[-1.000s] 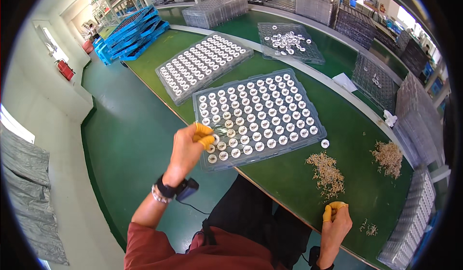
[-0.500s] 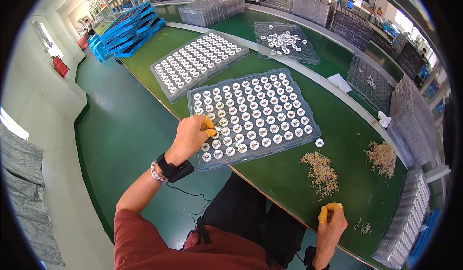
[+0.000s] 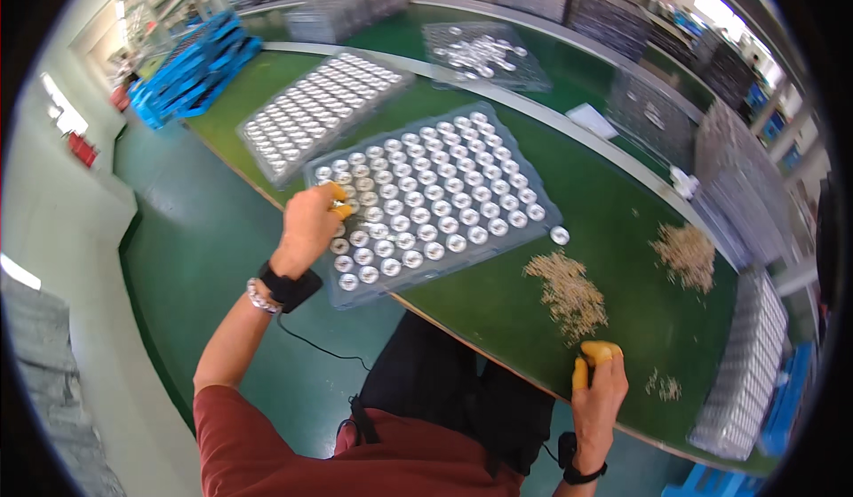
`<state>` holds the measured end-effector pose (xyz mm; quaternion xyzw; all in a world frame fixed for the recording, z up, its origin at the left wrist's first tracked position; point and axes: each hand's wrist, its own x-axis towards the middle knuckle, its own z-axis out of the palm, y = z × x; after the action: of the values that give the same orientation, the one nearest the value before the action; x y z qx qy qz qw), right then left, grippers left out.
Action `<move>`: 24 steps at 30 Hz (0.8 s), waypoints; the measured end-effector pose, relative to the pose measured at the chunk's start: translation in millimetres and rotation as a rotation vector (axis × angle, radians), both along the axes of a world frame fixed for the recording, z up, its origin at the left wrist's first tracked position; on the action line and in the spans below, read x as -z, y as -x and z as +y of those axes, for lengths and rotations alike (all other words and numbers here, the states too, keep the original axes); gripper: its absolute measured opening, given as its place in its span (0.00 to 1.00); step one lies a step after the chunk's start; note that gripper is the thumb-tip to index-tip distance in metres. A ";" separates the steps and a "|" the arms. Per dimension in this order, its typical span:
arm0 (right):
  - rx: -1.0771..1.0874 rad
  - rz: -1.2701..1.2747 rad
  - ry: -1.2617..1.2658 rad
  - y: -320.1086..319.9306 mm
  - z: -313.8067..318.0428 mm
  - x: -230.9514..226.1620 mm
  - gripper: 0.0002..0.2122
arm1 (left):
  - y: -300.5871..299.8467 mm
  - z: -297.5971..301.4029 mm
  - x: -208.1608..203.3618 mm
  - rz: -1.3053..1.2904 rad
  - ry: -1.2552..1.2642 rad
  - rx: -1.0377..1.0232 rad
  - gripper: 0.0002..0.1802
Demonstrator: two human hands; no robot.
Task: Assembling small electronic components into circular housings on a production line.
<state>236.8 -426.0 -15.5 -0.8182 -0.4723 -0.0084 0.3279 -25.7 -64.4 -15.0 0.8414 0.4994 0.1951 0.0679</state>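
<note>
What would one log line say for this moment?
left hand: on tray of round caps | right hand: at small-parts pile | green table

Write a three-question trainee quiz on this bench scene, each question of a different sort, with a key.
1. True or false: the left hand rests on the clear plastic tray of round silver parts.
2. Multiple choice: the right hand is nearest to A) the blue stacked pallets, B) the pile of small tan pieces, C) the white sheet of paper.
3. Fill in: one loose round silver part lies on the green ____, just off the tray's right edge.

Key: 1 true; 2 B; 3 table.
</note>
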 end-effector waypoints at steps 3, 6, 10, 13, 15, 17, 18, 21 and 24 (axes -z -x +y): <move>-0.022 -0.046 -0.069 -6.1 1.5 2.6 0.12 | 1.3 8.2 0.4 -0.071 0.021 0.077 0.14; 0.057 0.039 -0.068 -9.5 1.0 4.2 0.13 | 14.5 15.3 -1.1 -0.223 0.101 0.061 0.11; 0.178 0.122 -0.129 -15.0 -13.3 14.2 0.11 | 23.1 29.1 8.6 -0.291 0.118 0.060 0.08; 0.205 0.102 -0.122 -14.8 -19.2 14.9 0.10 | 14.0 20.8 2.1 -0.446 0.238 0.080 0.08; 0.125 -0.062 -0.137 -14.5 -12.5 10.8 0.10 | 18.7 4.9 -10.7 -0.555 0.295 0.092 0.08; 0.110 -0.136 -0.127 -16.0 -7.3 10.4 0.10 | 2.9 -28.2 -18.6 -0.713 0.349 0.098 0.09; 0.071 -0.184 -0.081 -18.2 -5.0 11.0 0.09 | -2.6 -48.3 -31.3 -0.636 0.469 0.084 0.08; 0.035 -0.255 -0.005 -21.6 1.2 11.8 0.08 | -18.2 -94.3 -23.8 -0.755 0.589 0.229 0.08; 0.076 -0.231 0.032 -19.8 -3.4 12.0 0.07 | -46.9 -142.9 -15.0 -0.840 0.815 0.330 0.09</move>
<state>256.5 -429.4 -27.5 -0.8340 -0.4758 -0.1076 0.2578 21.2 -207.4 0.0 0.6650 0.3273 0.2903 0.6053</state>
